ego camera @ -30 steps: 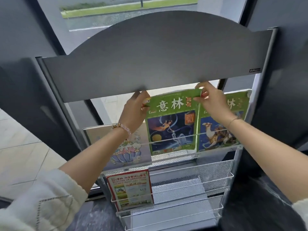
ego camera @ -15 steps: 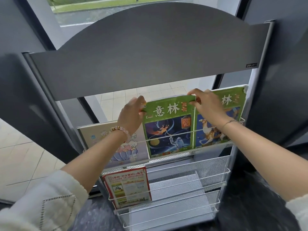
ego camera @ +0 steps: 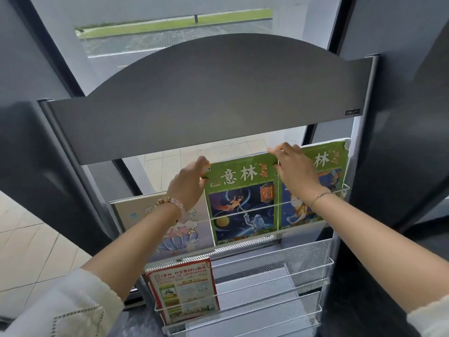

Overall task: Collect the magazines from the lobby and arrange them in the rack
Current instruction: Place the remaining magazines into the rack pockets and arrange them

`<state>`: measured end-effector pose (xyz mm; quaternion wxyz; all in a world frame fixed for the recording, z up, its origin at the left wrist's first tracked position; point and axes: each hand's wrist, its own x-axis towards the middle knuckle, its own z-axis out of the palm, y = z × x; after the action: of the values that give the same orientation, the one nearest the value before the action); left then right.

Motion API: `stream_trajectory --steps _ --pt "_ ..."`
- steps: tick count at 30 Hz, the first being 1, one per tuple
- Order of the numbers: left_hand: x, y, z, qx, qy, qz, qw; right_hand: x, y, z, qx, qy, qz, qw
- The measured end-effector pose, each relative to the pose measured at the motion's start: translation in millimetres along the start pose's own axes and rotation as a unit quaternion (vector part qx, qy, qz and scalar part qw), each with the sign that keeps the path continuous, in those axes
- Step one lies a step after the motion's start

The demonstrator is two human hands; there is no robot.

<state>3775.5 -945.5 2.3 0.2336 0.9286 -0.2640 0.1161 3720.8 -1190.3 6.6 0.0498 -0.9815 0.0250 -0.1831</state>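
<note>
A green magazine with a blue space picture stands in the top tier of the grey mesh rack. My left hand grips its top left corner. At the top right corner, my right hand pinches the edge. A second green magazine stands to its right, partly behind my right hand. A pale booklet with cartoon flowers leans at the left of the same tier, half hidden by my left forearm. One tier lower, at the left, sits a red-edged magazine.
The rack's dark arched header panel hangs just above my hands. Lower mesh tiers to the right of the red-edged magazine hold nothing. Dark wall panels flank the rack, with a window behind and tiled floor at the left.
The green magazine has sunk lower into the top tier with both hands still on its upper corners. My view has tipped up, showing more window above the rack.
</note>
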Motion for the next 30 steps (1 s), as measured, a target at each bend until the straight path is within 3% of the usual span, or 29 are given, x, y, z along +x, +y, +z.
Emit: stream_trajectory --steps 3,8,10,13,17,19,21,25,28,30 --pt "-8 0 -6 0.002 -0.009 -0.012 1.0 -8 -4 1 0.024 -0.001 0.013 1.0" --pt "-56 -1 -22 -0.119 0.06 -0.106 0.985 -56 -30 3 0.174 0.125 0.038 0.976" --pt "-93 -8 -25 -0.158 0.088 -0.11 0.977 -85 -45 9 0.244 0.141 0.04 0.959" --pt "-154 -33 -15 -0.193 0.085 -0.148 0.966 -136 -64 32 0.363 0.047 0.126 0.922" --pt "-231 -92 21 -0.243 0.06 -0.345 0.905 -182 -91 93 0.467 -0.139 0.26 0.834" --pt "-256 -117 41 -0.257 0.039 -0.419 0.87 -189 -99 122 0.474 -0.196 0.282 0.811" --pt "-269 -133 60 -0.263 0.015 -0.455 0.85 -190 -107 150 0.456 -0.242 0.283 0.808" --pt "-267 -140 89 -0.314 -0.06 -0.446 0.836 -183 -127 197 0.397 -0.318 0.288 0.812" --pt "-255 -152 118 -0.309 -0.089 -0.407 0.855 -176 -147 225 0.395 -0.313 0.263 0.822" --pt "-250 -162 138 -0.288 -0.079 -0.425 0.854 -174 -157 238 0.401 -0.293 0.258 0.828"
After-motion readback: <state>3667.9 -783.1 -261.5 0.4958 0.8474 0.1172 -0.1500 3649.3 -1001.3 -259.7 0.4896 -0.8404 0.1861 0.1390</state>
